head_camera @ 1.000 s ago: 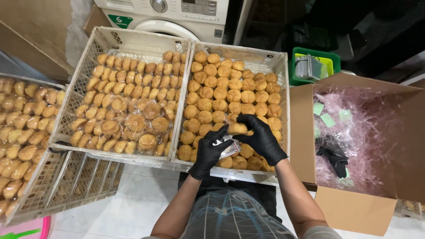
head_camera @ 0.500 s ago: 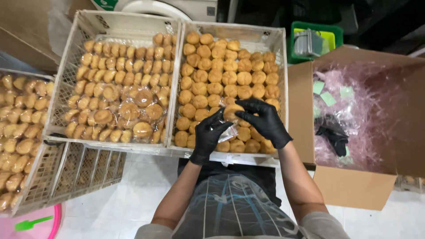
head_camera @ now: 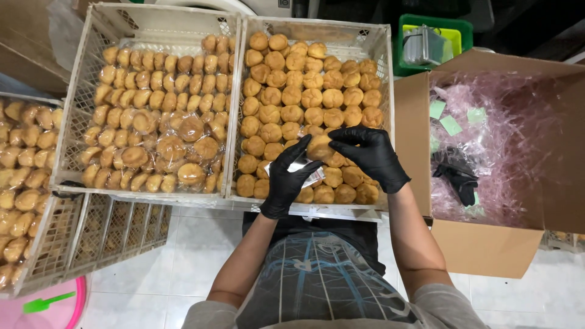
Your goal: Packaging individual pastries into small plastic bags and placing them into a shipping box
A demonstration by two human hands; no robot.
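Note:
Both my hands wear black gloves and work over the right white crate (head_camera: 382, 67), which is full of bare golden pastry buns. My right hand (head_camera: 370, 155) grips one round bun (head_camera: 319, 147) from the right side. My left hand (head_camera: 287, 178) holds a small clear plastic bag (head_camera: 304, 172) just under that bun. The bun sits at the bag's mouth. The left white crate (head_camera: 78, 79) holds buns wrapped in clear bags.
A third crate of buns (head_camera: 24, 152) stands at the far left. An open cardboard box (head_camera: 481, 244) lined with pink plastic sits at the right, with a black glove inside. A green bin (head_camera: 434, 36) is behind it. A pink tub (head_camera: 70, 304) is at bottom left.
My hands have stayed over the near part of the right crate, with the bun and bag shifting slightly between them. The view has tilted lower.

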